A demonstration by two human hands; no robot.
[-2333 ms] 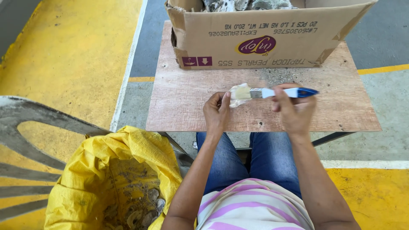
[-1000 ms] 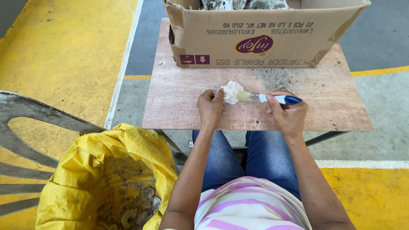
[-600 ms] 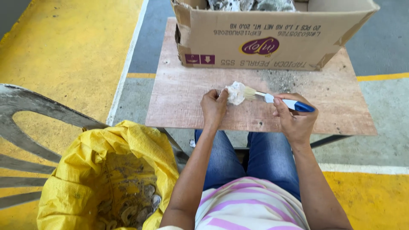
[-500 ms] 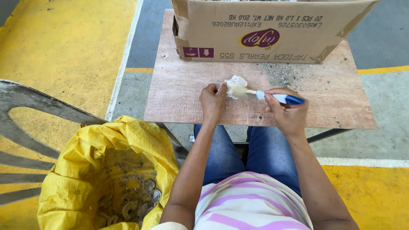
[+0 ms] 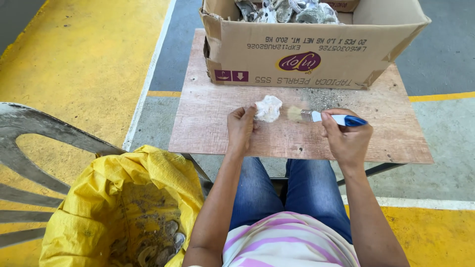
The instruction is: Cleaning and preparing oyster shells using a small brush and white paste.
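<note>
Head view, seated worker at a low wooden bench [image 5: 213,133].

Left hand [image 5: 241,129] was closed on a small, whitish, irregular lump [image 5: 268,108], pinched at its left edge and held just above the bench surface, in front of the cardboard box [image 5: 316,59]. Right hand [image 5: 346,136] was clamped round the blue-and-white handle of a small paintbrush [image 5: 326,117], bristles pointing left toward the lump.

Change noted: half a second earlier the bristles were laid against the lump; here they stood just clear of it, a narrow gap showing between the pale bristle tip and the lump's right side. The bristle tip was blurred, so the brush looked to be in motion. The lump itself sat at much the same spot over the bench as before, and the left-hand grip looked unaltered.

Judgement: the brush had come off at the end of one stroke, not been set aside; the grip on the handle was as firm as before. The brushing of the lump appeared to be mid-cycle.

Grey grit [image 5: 321,99] lay scattered on the bench just behind the brush, near the box's foot. More pale, rough lumps [image 5: 287,10] filled the box. A yellow sack [image 5: 118,207] stood open to the worker's left, holding flat shell-like pieces, beside a grey plastic chair [image 5: 44,143].
</note>
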